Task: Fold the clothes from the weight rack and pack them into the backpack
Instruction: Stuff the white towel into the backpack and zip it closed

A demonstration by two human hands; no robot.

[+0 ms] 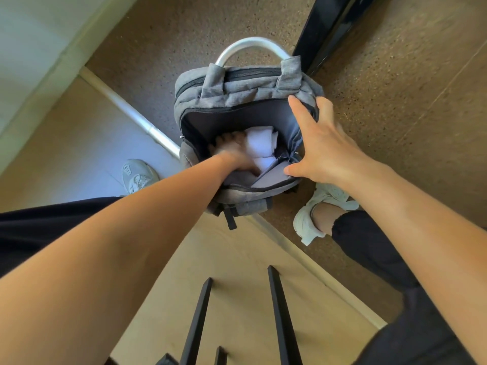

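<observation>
While the grey backpack (245,85) stands upright on the speckled brown floor (395,101) with its main compartment unzipped and gaping, both arms reach down to it. The left grip (232,151) is inside the compartment, on or against the white clothes (259,143) that lie bundled at the bottom. Motion blur hides its fingers, so whether it is closed on the fabric cannot be told. The right grip (324,148) spans the right side of the opening: thumb pressed on the near lip, index finger straight along the inner lining, remaining fingers hooked over the far right corner, holding the bag. A curved metal tube (253,42) rises just behind the backpack. A pale shoe (138,175) stands to the left and another pale shoe (311,217) near the bag's lower right. Black bars (283,312) cross a light wooden panel (237,272) in the foreground.
</observation>
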